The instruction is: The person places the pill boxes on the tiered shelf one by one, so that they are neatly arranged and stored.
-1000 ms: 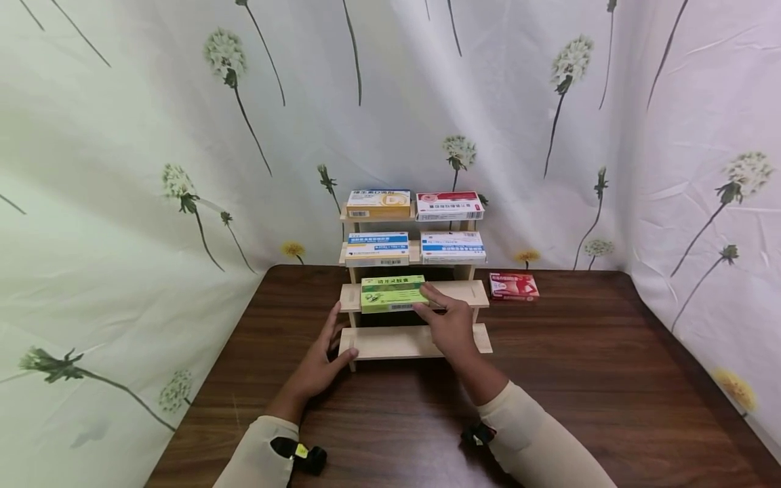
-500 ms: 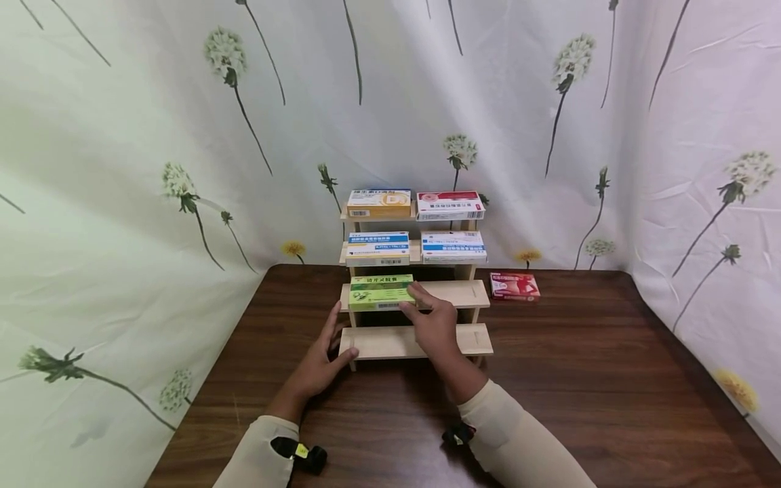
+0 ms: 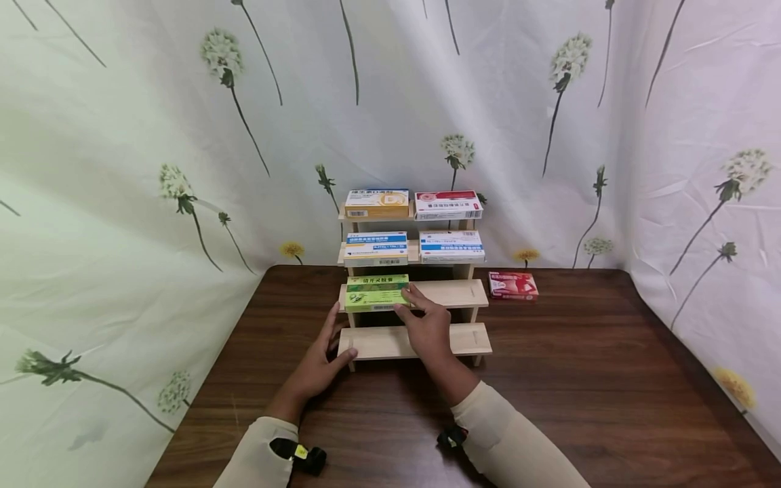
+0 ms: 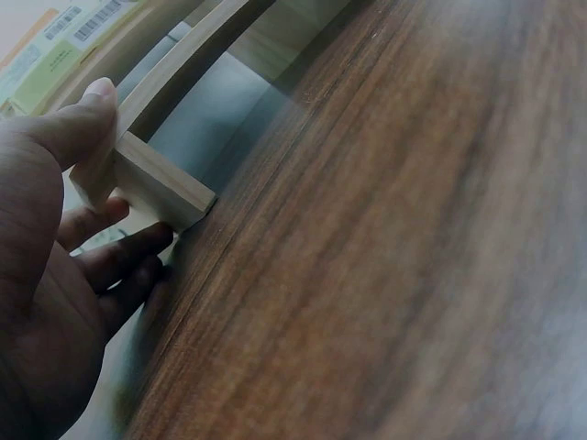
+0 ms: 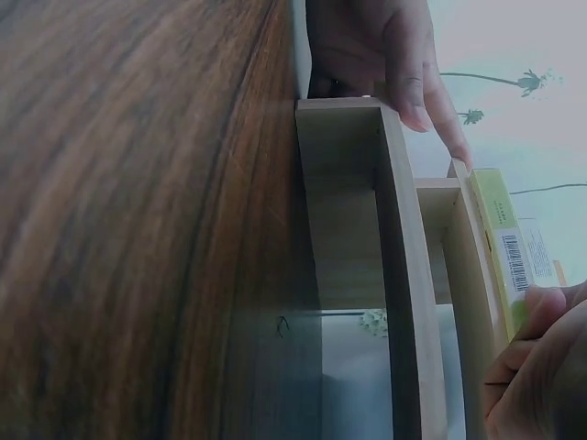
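A green medicine box lies flat on the left part of the second tier from the bottom of a wooden step rack. My right hand pinches its right end between thumb and fingers; in the right wrist view the thumb is at the box's front edge. My left hand holds the rack's left end. In the left wrist view its thumb rests at the lowest step while the other fingers reach around behind the end piece.
An orange-and-white box and a red-and-white box lie on the top tier. Two blue-and-white boxes, one left and one right, fill the tier below. A red box lies on the brown table, right of the rack.
The right hand has slid the green medicine box leftward along its tier, to the left end. The left hand has stayed in place at the rack.
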A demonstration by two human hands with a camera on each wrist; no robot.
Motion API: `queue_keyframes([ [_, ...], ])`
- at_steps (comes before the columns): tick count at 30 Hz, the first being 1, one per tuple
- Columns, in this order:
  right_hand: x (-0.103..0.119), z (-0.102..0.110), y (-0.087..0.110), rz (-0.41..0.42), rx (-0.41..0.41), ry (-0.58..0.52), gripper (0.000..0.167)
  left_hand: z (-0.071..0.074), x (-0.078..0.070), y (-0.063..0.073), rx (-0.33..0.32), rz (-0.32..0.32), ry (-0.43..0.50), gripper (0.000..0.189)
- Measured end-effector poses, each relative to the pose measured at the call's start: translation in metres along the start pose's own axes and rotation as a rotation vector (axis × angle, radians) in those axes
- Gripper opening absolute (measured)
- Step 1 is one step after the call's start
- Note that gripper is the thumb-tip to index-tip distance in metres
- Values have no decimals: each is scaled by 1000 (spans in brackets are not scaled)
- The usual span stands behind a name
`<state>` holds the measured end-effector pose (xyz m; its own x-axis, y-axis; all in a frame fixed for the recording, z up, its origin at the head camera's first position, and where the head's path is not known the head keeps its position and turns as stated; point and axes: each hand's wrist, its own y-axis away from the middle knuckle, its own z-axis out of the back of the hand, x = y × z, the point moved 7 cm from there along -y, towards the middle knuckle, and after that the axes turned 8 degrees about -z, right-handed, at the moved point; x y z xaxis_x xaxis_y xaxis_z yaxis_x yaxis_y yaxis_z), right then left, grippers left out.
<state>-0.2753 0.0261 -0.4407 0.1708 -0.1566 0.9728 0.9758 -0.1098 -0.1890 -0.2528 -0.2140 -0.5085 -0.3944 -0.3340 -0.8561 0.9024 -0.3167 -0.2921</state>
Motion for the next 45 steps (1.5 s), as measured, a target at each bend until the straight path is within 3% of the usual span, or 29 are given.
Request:
queue_keyframes([
  [13,8,3,5,39,-23,-39,28,1,0,0,2,0,-5,103],
  [20,13,13,6,79,-51,1,26,0,2,0,-1,-5,-6,102],
  [29,10,33,3,68,-68,33,27,0,5,-1,-4,-12,-7,101],
  [45,7,80,-2,76,-132,-7,27,0,7,-1,-4,-12,-7,101],
])
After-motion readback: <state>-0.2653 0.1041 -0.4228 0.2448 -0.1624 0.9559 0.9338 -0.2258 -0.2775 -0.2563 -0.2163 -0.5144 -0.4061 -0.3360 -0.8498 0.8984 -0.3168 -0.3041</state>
